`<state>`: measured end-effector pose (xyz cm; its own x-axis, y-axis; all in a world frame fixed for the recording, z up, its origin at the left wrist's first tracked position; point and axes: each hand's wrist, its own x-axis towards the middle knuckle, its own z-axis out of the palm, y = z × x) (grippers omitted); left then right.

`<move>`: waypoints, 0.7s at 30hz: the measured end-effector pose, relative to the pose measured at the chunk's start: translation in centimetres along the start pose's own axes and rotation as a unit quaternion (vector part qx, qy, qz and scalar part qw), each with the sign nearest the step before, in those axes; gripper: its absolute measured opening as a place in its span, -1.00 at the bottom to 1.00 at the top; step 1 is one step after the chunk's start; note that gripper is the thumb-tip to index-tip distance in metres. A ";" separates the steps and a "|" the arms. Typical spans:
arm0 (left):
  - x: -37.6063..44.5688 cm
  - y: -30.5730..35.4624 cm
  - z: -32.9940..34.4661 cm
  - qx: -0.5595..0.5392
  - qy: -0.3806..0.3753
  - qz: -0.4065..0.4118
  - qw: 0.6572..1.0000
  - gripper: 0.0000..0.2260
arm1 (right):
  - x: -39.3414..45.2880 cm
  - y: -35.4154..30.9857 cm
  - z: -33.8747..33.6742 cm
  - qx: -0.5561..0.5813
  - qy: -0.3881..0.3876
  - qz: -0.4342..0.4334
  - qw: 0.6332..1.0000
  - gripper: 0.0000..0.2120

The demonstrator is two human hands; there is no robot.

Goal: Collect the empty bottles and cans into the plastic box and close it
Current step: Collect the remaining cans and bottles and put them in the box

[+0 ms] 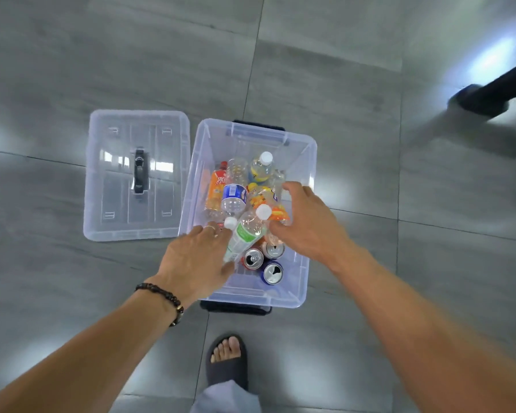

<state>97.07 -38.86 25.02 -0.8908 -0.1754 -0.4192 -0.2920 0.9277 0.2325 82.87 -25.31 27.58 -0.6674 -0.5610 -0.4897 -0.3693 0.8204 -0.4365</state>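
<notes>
The clear plastic box (309, 162) stands open on the floor, holding several bottles and three upright cans (272, 273) at its near end. My left hand (191, 263) reaches in over the near left rim and grips the base of a green-label bottle (245, 236) that lies slanted on the pile, white cap up. My right hand (307, 225) reaches in from the right, its fingers and thumb curled over an orange-label bottle (280, 214). The clear lid (102, 180), with a dark handle, lies flat on the floor left of the box.
Grey floor tiles surround the box. My foot in a dark sandal (227, 362) stands just in front of the box. A dark blurred object (495, 93) lies on the floor at the far right.
</notes>
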 end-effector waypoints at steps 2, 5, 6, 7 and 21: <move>-1.0 2.1 -3.1 -0.003 -0.005 0.032 0.999 -0.59 | -2.4 0.1 -3.5 0.005 0.006 -0.001 1.000 -0.40; -2.4 6.2 -7.8 -0.025 -0.026 0.077 0.996 -0.60 | -6.8 0.6 -9.3 0.021 0.028 -0.001 0.999 -0.38; -2.8 7.7 -9.4 -0.027 -0.028 0.090 0.995 -0.60 | -8.4 1.1 -11.3 0.026 0.039 0.002 0.999 -0.38; -3.3 9.3 -11.0 -0.026 -0.028 0.104 0.994 -0.59 | -10.2 1.6 -13.2 0.030 0.054 0.005 0.998 -0.39; -12.9 42.7 -25.9 0.012 -0.005 0.316 0.949 -0.42 | -43.5 15.7 -35.9 0.014 0.264 0.106 0.959 -0.41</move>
<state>87.09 -5.49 63.07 -0.8818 0.4212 -0.2119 0.3067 0.8537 0.4209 82.88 15.92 69.13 -0.9626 -0.2417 -0.1224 -0.1766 0.9024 -0.3930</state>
